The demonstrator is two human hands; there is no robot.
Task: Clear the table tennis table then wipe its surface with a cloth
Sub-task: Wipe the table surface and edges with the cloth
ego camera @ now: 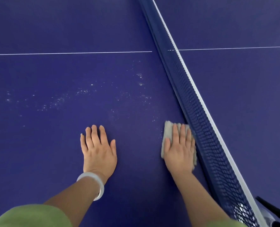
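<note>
The right hand [179, 149] presses a grey cloth [168, 128] flat-fingered beside the net [201, 115], while the left hand [98, 148] rests released, fingers straight, on the table tennis table [54, 30].

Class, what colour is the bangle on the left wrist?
White: a smooth round bangle, shown best in the head view.

Your table [54, 27] was deep blue, white line [70, 53], pale speckles [59, 100]; net [201, 125] navy mesh, white band [191, 82]; cloth [168, 128] grey-beige; sleeve [29, 217] green.
</note>
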